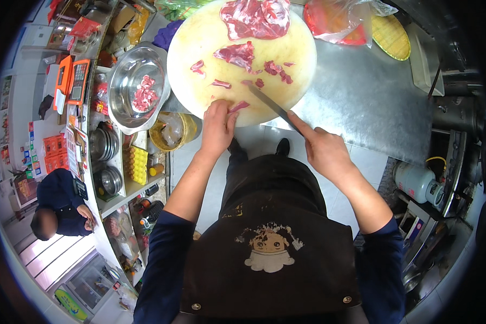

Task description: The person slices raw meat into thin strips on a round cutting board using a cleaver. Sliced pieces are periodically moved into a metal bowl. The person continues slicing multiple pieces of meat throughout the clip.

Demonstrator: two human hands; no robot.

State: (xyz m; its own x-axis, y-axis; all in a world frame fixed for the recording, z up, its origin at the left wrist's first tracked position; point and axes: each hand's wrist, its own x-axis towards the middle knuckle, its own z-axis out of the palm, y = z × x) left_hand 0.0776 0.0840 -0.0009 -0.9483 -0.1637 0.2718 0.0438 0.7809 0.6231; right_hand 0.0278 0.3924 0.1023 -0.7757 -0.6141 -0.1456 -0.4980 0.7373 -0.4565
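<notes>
My right hand [326, 150] grips a knife [272, 104] whose blade points up and left over a round cutting board [194, 40]. The tip is at a small scrap of red meat. At the board's near edge my left hand [219, 127] has its fingers bent on a thin strip of raw meat [239, 107]. Several small bits lie around the middle of the board. Beyond them is a medium chunk of meat [237, 55], and a large raw piece [256, 19] rests at the far side. A steel basin [123, 101] on the left holds cut meat [145, 95].
The board stands on a steel table [360, 93]. A plastic bag with red contents [338, 22] and a yellow oval woven item [391, 37] sit at the far right. A bucket [156, 133] is below the basin. Left are shelves, an orange scale [79, 81] and another person [58, 206].
</notes>
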